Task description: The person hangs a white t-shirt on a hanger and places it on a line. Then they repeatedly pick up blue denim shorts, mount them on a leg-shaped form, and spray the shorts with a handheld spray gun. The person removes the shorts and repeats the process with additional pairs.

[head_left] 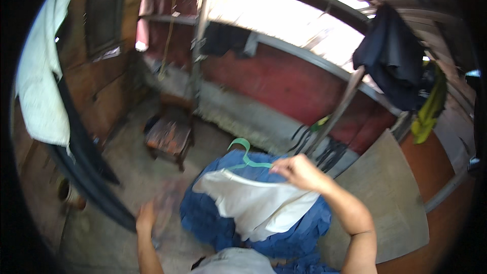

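Note:
My right hand (297,171) is closed at one shoulder of a light green clothes hanger (247,160), whose hook points up and away from me. From the hanger drapes a white garment (253,205), its cloth hanging in loose folds. Behind and below it spreads a heap of crumpled blue cloth (203,223). My left hand (146,217) is lowered at the left, beside the bottom end of a long dark hanging cloth (91,193). Its fingers are blurred, so whether it touches that cloth does not show.
A worn wooden stool (170,134) stands ahead on the concrete floor. A pale cloth (43,86) hangs at the left. Dark clothes (390,61) and a yellow-green cloth (430,104) hang at the upper right. A flat board (380,208) lies to the right, near a slanted post (337,106).

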Demonstrator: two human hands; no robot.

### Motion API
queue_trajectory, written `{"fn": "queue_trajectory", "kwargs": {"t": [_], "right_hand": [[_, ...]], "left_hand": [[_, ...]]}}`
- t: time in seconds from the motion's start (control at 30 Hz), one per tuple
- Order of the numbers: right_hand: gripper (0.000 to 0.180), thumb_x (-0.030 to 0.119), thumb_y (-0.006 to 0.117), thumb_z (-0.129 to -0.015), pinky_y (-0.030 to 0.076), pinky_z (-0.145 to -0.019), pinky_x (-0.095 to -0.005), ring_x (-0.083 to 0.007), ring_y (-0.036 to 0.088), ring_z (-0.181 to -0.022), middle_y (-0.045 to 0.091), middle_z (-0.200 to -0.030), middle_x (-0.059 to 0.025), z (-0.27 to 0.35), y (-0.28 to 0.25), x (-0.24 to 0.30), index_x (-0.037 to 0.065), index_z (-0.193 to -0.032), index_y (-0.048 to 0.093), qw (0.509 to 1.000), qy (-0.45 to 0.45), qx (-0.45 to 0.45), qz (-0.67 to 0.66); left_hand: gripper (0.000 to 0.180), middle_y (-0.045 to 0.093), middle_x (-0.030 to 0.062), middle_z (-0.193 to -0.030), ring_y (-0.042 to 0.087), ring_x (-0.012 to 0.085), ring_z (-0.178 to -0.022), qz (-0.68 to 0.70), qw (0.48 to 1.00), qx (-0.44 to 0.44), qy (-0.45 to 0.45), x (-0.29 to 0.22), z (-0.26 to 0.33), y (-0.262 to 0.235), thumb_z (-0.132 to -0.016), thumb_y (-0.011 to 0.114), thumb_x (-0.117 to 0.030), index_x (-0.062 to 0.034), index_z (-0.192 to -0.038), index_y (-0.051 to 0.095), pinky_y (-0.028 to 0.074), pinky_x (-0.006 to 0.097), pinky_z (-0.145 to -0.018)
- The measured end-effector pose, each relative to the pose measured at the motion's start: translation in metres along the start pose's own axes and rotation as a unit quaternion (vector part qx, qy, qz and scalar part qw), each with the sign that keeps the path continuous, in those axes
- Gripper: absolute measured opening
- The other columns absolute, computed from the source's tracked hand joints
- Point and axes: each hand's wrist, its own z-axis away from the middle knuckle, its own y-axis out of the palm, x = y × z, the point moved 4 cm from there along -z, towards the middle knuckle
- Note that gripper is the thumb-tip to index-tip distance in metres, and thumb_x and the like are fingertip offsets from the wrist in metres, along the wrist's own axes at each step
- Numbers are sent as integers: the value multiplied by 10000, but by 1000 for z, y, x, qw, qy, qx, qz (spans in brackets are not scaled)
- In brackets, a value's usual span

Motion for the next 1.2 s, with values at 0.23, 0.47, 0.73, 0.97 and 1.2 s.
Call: {"fn": "queue_trajectory", "kwargs": {"t": [0.23, 0.47, 0.73, 0.97, 1.2], "right_hand": [[231, 177, 579, -1003, 552, -747, -429, -367, 709, -848, 712, -978, -211, 26, 15, 25, 22, -1115, 709, 999, -35, 7, -4], [224, 186, 598, -1009, 545, -748, -346, -271, 713, -819, 733, -945, -166, 42, -3, 46, 20, -1098, 721, 998, -21, -36, -37], [173, 117, 617, -991, 555, -769, -312, -143, 685, -815, 732, -900, -132, 33, -43, 30, -16, -1048, 711, 988, 29, -134, -66], [333, 248, 632, -990, 508, -804, -334, -207, 634, -859, 668, -909, -129, 19, -94, -28, -50, -1135, 660, 982, 127, -126, 56], [268, 256, 590, -1037, 403, -701, -210, -14, 475, -793, 586, -841, 67, -6, -105, -93, 6, -984, 671, 963, 129, -179, -154]], "left_hand": [[605, 606, 219, -1336, 586, 413, -1213, 207, 937, -117, 257, -110, 32, -9, -898, 721, -267, -22, -1412, 519, 460, 446, -1034], [131, 669, 145, -859, 654, 346, -824, 308, 860, -92, 396, -186, 9, -56, -889, 717, -124, -13, -947, 677, 495, 429, -706], [104, 651, 166, -780, 649, 373, -690, 335, 760, -208, 516, -246, -30, -105, -890, 707, -121, -34, -885, 652, 485, 445, -589], [176, 614, 202, -774, 591, 291, -646, 358, 750, -192, 522, -319, -130, -155, -968, 654, -137, 34, -925, 661, 475, 348, -635], [302, 593, 133, -754, 493, 164, -680, 352, 743, -161, 547, -372, -228, -181, -1011, 619, -281, 15, -978, 670, 456, 312, -678]]}}
